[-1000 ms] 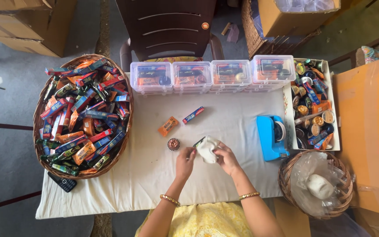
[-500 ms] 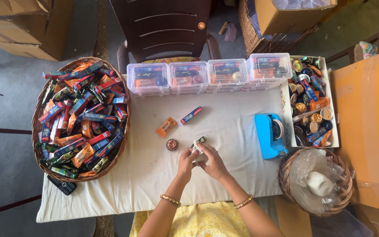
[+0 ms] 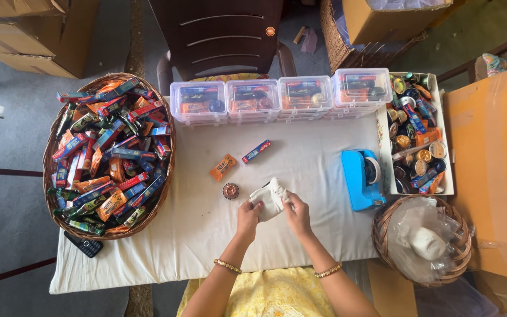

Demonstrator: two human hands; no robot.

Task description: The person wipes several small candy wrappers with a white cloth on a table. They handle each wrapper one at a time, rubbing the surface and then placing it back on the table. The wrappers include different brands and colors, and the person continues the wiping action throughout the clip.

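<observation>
We hold a small white pouch (image 3: 270, 198) above the white cloth (image 3: 300, 170), just right of the round brown disc (image 3: 230, 191). Our left hand (image 3: 247, 215) pinches its lower left edge and our right hand (image 3: 298, 215) pinches the right side, fingers pressed together on the fabric. To work it well, we keep both pinches near the opening and the pouch taut between them.

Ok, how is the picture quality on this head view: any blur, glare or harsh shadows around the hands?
Head view: even, soft daylight, no harsh shadows on the white tablecloth; left hand, right hand and the white pouch between them look sharp; mild glare on the clear box lids; straight edges bow slightly toward the corners.
</observation>
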